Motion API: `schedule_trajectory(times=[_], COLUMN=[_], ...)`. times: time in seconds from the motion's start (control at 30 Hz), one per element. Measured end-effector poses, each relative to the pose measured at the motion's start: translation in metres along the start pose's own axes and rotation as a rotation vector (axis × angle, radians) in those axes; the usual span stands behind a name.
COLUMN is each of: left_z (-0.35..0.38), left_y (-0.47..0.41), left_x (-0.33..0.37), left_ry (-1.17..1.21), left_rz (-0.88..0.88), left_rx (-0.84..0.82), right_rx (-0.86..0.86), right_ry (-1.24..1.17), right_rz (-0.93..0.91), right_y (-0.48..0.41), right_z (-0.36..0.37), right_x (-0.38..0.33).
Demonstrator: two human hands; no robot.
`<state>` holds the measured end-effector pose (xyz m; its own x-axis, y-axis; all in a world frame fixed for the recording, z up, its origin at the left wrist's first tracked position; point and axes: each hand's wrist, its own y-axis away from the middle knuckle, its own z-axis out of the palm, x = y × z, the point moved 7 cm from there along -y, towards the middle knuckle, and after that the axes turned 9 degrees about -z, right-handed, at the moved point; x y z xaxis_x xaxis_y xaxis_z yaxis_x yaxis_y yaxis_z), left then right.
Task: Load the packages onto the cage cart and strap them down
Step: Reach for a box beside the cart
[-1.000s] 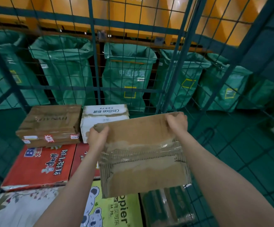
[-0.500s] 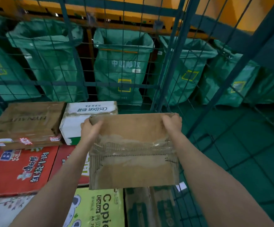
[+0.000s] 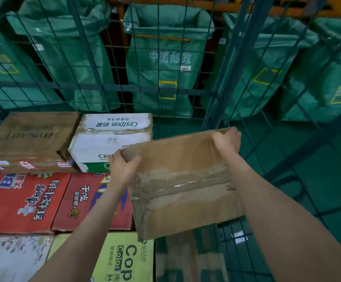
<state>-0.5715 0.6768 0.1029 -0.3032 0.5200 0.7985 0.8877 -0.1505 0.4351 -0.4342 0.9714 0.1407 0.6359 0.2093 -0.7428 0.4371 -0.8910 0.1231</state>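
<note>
I see both arms stretched forward, left hand (image 3: 122, 166) and right hand (image 3: 226, 140) gripping the tilted cardboard box (image 3: 184, 184)'s far corners inside the cage cart (image 3: 225, 78); green mail sacks (image 3: 165, 62) hang behind.

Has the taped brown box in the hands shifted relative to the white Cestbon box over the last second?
Yes. The taped brown box has tilted, right end higher, and slid right, uncovering more of the white Cestbon box.

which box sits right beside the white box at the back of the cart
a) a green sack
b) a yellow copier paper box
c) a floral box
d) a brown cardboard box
d: the brown cardboard box stands side by side with the white box in the back row, both on top of the red boxes.
</note>
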Motion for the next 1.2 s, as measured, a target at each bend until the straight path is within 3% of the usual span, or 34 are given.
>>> schedule_trajectory(times=[0.13,0.47,0.83,1.0,1.1,1.2], left_z=[0.005,-0.013,-0.001,-0.009,-0.021,-0.036], left_y=[0.003,0.002,0.009,0.005,-0.006,-0.025], left_x=[0.011,0.011,-0.041,-0.052,-0.042,-0.011], left_ry=[-0.007,-0.045,0.304,0.417,0.438,0.356], left_rz=[-0.013,-0.100,-0.227,-0.325,-0.357,-0.358], left_rx=[0.023,0.078,0.049,0.173,0.228,0.249], right_rx=[0.011,-0.051,-0.194,-0.336,-0.295,-0.267], right_ry=[0.030,0.122,0.467,0.628,0.794,0.903], right_rz=[0.019,-0.222,-0.911,-1.199,-1.279,-1.245], right_y=[-0.015,-0.011,0.042,0.076,0.079,0.073], right_z=[0.002,0.018,0.072,0.118,0.140,0.150], right_x=[0.000,-0.074,-0.229,-0.288,-0.301,-0.279])
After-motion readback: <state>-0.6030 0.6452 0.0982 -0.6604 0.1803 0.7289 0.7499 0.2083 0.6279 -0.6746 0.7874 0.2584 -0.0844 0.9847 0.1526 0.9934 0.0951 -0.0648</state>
